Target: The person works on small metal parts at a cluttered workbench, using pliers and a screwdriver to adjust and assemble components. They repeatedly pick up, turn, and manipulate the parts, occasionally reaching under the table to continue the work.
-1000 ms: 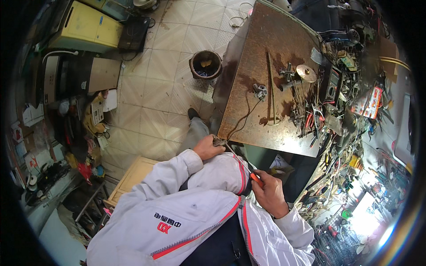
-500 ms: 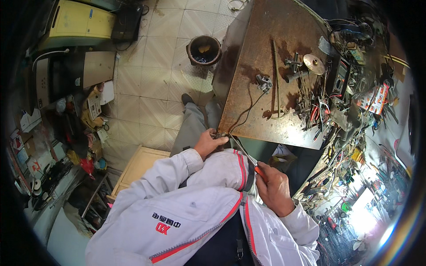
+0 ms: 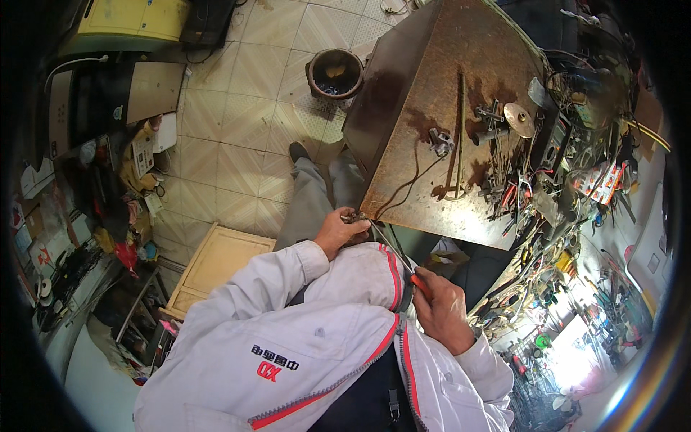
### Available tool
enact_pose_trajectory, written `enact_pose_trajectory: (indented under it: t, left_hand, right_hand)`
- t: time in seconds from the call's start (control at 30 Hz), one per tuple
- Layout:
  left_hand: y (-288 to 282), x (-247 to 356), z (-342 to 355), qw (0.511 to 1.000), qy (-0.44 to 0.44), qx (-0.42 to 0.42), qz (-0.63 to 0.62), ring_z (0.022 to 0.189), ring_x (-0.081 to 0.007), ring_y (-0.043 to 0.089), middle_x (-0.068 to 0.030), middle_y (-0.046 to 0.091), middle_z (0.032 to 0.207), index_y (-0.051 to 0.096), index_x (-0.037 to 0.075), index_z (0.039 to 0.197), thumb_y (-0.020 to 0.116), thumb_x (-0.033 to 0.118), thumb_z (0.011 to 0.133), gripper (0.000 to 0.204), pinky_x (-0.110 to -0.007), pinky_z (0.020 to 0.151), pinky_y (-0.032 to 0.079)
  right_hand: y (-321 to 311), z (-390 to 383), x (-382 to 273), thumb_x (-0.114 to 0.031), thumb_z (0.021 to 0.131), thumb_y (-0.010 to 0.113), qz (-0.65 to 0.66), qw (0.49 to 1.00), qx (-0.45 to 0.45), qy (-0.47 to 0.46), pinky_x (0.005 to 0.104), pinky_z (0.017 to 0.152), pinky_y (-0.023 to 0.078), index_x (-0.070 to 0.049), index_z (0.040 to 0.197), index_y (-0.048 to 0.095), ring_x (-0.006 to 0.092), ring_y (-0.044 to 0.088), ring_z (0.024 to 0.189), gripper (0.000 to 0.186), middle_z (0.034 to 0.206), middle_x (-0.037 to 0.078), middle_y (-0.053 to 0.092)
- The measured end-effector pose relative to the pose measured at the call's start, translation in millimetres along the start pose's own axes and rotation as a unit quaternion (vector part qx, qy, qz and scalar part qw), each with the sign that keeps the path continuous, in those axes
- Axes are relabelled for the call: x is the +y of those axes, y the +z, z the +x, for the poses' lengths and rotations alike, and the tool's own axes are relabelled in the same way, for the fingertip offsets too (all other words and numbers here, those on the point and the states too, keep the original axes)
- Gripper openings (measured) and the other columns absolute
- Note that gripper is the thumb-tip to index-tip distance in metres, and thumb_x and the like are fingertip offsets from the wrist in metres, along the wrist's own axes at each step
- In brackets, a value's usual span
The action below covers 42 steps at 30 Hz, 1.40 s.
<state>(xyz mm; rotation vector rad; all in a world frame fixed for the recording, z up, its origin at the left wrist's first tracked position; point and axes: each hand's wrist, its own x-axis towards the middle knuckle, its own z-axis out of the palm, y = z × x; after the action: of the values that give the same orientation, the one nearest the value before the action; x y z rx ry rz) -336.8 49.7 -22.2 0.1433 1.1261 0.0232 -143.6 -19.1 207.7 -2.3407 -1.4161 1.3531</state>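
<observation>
My left hand (image 3: pixel 341 233) is closed around a small dark metal part (image 3: pixel 353 217) by the table's near corner; most of the part is hidden by the fingers. My right hand (image 3: pixel 442 311) grips the red-orange handle of a screwdriver (image 3: pixel 393 247). Its long thin shaft slants up and left, and its tip meets the part at my left thumb, though the exact contact is too small to make out. A dark cable (image 3: pixel 409 189) runs from near my left hand across the tabletop to a small silver metal fitting (image 3: pixel 440 142).
The brown worn table (image 3: pixel 425 90) bears a long rod (image 3: pixel 461 133), a round metal disc (image 3: pixel 519 120) and a heap of tools and wires (image 3: pixel 515 191) along its right side. A dark bucket (image 3: pixel 335 74) stands on the tiled floor. A pale wooden stool or cabinet top (image 3: pixel 223 268) is at my left.
The whole view has shifted and turned slightly, so the table sits a little further right. Both hands keep their hold on the part and the screwdriver, almost unmoved.
</observation>
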Motion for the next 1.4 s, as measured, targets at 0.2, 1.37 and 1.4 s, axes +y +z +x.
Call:
enact_pose_trajectory:
  t: [0.2, 1.37, 1.4]
  left_hand:
    - [2, 3, 0, 1.0, 0.013, 0.0, 0.027, 0.088, -0.0229, 0.068, -0.0146, 0.063, 0.109, 0.041, -0.009, 0.135, 0.077, 0.007, 0.084, 0.064, -0.034, 0.076, 0.06]
    - [4, 4, 2, 1.0, 0.002, 0.008, 0.013, 0.088, -0.0238, 0.07, -0.017, 0.065, 0.108, 0.045, -0.012, 0.13, 0.075, 0.007, 0.086, 0.056, -0.032, 0.074, 0.06]
    - [4, 3, 2, 1.0, 0.005, 0.008, 0.01, 0.088, -0.0238, 0.07, -0.0171, 0.065, 0.108, 0.045, -0.012, 0.13, 0.075, 0.007, 0.086, 0.056, -0.032, 0.074, 0.06]
  right_hand:
    - [-6, 12, -14, -0.009, 0.084, 0.066, -0.015, 0.999, -0.028, 0.024, 0.0456, 0.065, 0.051, 0.001, 0.116, 0.064, 0.0412, 0.064, 0.072, 0.033, 0.083, 0.024, 0.065]
    - [7, 13, -20, -0.014, 0.088, 0.063, 0.006, 0.999, -0.025, 0.027, 0.0482, 0.07, 0.052, 0.002, 0.116, 0.062, 0.0431, 0.065, 0.078, 0.032, 0.086, 0.026, 0.066]
    - [6, 14, -22, -0.014, 0.088, 0.063, 0.005, 0.999, -0.028, 0.032, 0.0485, 0.07, 0.052, 0.002, 0.116, 0.062, 0.0434, 0.065, 0.078, 0.032, 0.087, 0.026, 0.067]
